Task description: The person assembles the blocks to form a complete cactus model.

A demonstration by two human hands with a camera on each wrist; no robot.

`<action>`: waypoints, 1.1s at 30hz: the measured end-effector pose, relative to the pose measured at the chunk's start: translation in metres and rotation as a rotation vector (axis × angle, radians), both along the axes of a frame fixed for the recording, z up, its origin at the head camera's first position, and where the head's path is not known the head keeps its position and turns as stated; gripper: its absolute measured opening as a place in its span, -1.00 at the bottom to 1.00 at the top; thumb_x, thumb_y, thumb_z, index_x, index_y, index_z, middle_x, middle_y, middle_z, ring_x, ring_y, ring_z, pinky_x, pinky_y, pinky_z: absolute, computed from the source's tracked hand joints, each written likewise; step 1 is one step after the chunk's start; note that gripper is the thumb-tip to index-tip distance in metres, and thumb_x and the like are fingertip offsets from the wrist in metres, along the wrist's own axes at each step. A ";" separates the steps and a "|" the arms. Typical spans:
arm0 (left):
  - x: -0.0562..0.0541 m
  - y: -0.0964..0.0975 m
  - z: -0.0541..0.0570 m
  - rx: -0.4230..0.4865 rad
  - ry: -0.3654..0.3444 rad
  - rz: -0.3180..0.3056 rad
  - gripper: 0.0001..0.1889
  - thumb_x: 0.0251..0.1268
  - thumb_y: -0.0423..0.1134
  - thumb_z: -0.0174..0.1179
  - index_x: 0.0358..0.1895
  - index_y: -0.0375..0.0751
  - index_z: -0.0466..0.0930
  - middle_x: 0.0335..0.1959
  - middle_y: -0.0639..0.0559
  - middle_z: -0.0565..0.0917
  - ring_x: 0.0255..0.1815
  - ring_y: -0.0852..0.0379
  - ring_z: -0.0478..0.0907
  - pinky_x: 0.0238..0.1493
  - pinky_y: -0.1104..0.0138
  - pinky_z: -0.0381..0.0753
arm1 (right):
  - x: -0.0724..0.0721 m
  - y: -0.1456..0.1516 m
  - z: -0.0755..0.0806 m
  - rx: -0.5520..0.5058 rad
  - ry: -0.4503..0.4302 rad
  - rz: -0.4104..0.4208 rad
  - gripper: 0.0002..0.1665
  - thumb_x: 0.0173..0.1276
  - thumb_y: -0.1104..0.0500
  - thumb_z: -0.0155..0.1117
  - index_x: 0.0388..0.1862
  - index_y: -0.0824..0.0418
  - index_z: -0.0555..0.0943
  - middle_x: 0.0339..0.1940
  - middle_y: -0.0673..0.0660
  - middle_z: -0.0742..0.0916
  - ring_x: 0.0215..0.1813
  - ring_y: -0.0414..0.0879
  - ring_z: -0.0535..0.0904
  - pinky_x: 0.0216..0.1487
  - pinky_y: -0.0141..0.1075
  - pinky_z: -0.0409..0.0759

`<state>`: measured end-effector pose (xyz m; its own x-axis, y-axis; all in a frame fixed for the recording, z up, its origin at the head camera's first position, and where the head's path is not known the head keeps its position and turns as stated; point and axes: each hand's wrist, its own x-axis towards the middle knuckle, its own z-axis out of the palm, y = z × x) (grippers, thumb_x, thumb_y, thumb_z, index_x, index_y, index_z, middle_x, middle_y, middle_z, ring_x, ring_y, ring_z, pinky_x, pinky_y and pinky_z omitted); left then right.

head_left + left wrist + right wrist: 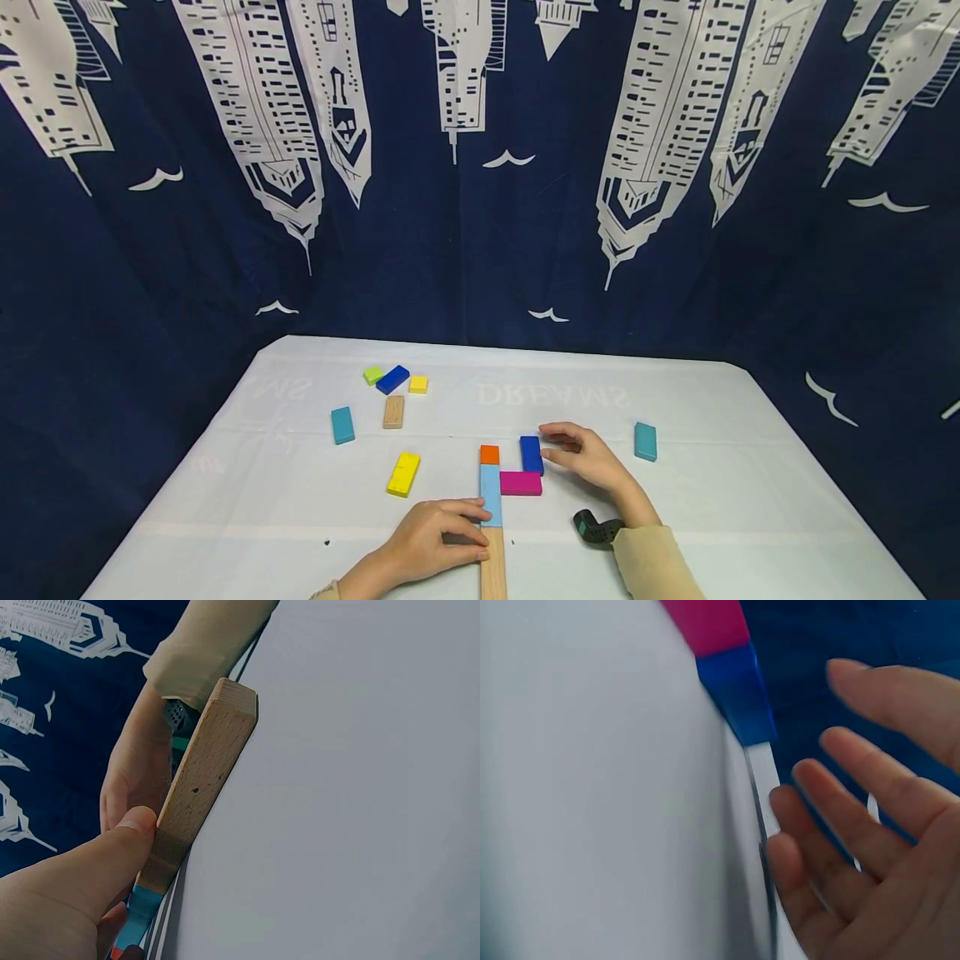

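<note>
A row of blocks runs away from the near table edge: a long wooden block (492,567), a light blue block (491,492) and an orange block (490,454). My left hand (438,537) touches the row from the left, its fingertips over the light blue block and its thumb on the wooden block (202,772). A magenta block (521,483) juts right from the light blue one. Touching its far right end is a dark blue block (531,454). Beside that, my right hand (592,458) is spread with nothing in it; a gap separates its fingers from the dark blue block (739,690).
Left on the white table lie a yellow block (403,475), a teal block (342,425) and a wooden block (393,412). Farther back are green (372,375), blue (392,380) and small yellow (418,384) blocks. Another teal block (645,442) lies at right.
</note>
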<state>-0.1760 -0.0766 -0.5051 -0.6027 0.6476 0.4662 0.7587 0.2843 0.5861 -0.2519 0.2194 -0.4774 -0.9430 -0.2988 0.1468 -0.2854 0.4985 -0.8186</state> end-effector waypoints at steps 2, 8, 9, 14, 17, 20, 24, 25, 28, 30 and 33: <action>0.000 0.000 0.000 0.005 0.011 -0.002 -0.87 0.15 -0.04 0.31 -0.34 0.06 0.75 -0.06 0.21 0.67 0.13 0.18 0.51 0.10 0.29 0.50 | 0.000 0.005 0.004 -0.007 -0.008 -0.021 -0.49 0.23 0.08 0.33 0.11 0.29 0.56 0.08 0.21 0.63 0.11 0.11 0.52 0.14 0.00 0.46; 0.000 0.000 0.000 0.020 0.050 -0.005 -0.89 0.13 -0.06 0.32 -0.35 0.05 0.75 -0.07 0.19 0.67 0.12 0.17 0.53 0.09 0.31 0.51 | 0.002 0.024 0.015 -0.054 -0.022 -0.103 -0.46 0.25 0.11 0.33 0.16 0.31 0.51 0.14 0.29 0.58 0.15 0.17 0.50 0.15 -0.01 0.46; 0.000 0.000 0.000 0.020 0.051 -0.005 -0.89 0.13 -0.06 0.32 -0.35 0.05 0.75 -0.07 0.19 0.67 0.12 0.17 0.53 0.09 0.31 0.51 | 0.002 0.027 0.016 -0.056 -0.021 -0.116 -0.45 0.25 0.11 0.32 0.17 0.32 0.50 0.14 0.30 0.58 0.16 0.17 0.50 0.15 -0.01 0.47; 0.000 0.000 0.000 0.017 0.039 -0.004 -0.88 0.14 -0.05 0.32 -0.34 0.05 0.75 -0.07 0.20 0.67 0.12 0.17 0.52 0.09 0.31 0.51 | 0.004 0.046 0.019 -0.048 -0.010 -0.212 -0.46 0.29 0.12 0.28 0.19 0.33 0.47 0.15 0.29 0.57 0.16 0.16 0.49 0.14 -0.02 0.47; 0.000 0.000 -0.001 0.013 0.029 -0.002 -0.88 0.14 -0.04 0.31 -0.34 0.05 0.75 -0.06 0.21 0.67 0.12 0.18 0.52 0.09 0.30 0.50 | 0.005 0.056 0.020 -0.037 0.010 -0.280 -0.47 0.30 0.11 0.27 0.19 0.32 0.47 0.14 0.27 0.58 0.15 0.13 0.50 0.12 -0.12 0.49; 0.000 0.000 -0.001 0.009 0.021 -0.001 -0.87 0.15 -0.04 0.31 -0.33 0.05 0.75 -0.06 0.21 0.66 0.13 0.18 0.52 0.10 0.30 0.50 | 0.006 0.066 0.021 -0.044 0.035 -0.345 -0.47 0.30 0.10 0.28 0.19 0.33 0.48 0.13 0.27 0.58 0.13 0.11 0.51 0.06 -0.37 0.49; 0.000 0.000 -0.001 0.007 0.023 -0.003 -0.86 0.15 -0.03 0.30 -0.33 0.05 0.75 -0.06 0.22 0.66 0.13 0.18 0.52 0.10 0.30 0.50 | 0.009 0.076 0.022 -0.063 0.055 -0.423 -0.46 0.30 0.10 0.28 0.19 0.33 0.46 0.15 0.25 0.57 0.12 0.06 0.50 -0.05 -0.63 0.41; 0.000 0.000 -0.001 0.007 0.025 -0.004 -0.86 0.15 -0.03 0.30 -0.33 0.05 0.75 -0.06 0.21 0.66 0.13 0.18 0.52 0.10 0.30 0.50 | 0.010 0.078 0.022 -0.064 0.060 -0.446 -0.46 0.30 0.11 0.28 0.19 0.33 0.46 0.15 0.26 0.57 0.11 0.06 0.49 -0.07 -0.65 0.40; 0.000 0.000 -0.001 0.011 0.032 -0.006 -0.86 0.15 -0.03 0.30 -0.34 0.05 0.75 -0.06 0.21 0.66 0.13 0.17 0.52 0.10 0.30 0.51 | 0.010 0.084 0.021 -0.067 0.061 -0.514 -0.45 0.28 0.10 0.30 0.19 0.32 0.46 0.17 0.26 0.56 0.13 0.04 0.48 0.02 -0.55 0.43; 0.000 0.000 -0.002 0.014 0.036 -0.006 -0.86 0.15 -0.03 0.30 -0.34 0.05 0.75 -0.06 0.21 0.66 0.12 0.17 0.52 0.09 0.30 0.51 | 0.009 0.086 0.019 -0.072 0.058 -0.557 -0.44 0.27 0.11 0.31 0.19 0.31 0.46 0.18 0.27 0.55 0.17 0.07 0.45 0.15 -0.38 0.42; -0.001 0.000 -0.002 0.012 0.037 -0.005 -0.86 0.15 -0.02 0.30 -0.34 0.06 0.75 -0.06 0.22 0.66 0.13 0.18 0.52 0.10 0.30 0.50 | 0.010 0.089 0.017 -0.089 0.027 -0.602 -0.39 0.24 0.11 0.33 0.22 0.32 0.44 0.25 0.30 0.49 0.27 0.13 0.36 0.27 -0.07 0.31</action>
<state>-0.1767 -0.0767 -0.5075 -0.5820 0.6444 0.4960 0.7812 0.2735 0.5612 -0.2422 0.3089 -0.4609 -0.9381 0.3002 0.1730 0.0042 0.5091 -0.8607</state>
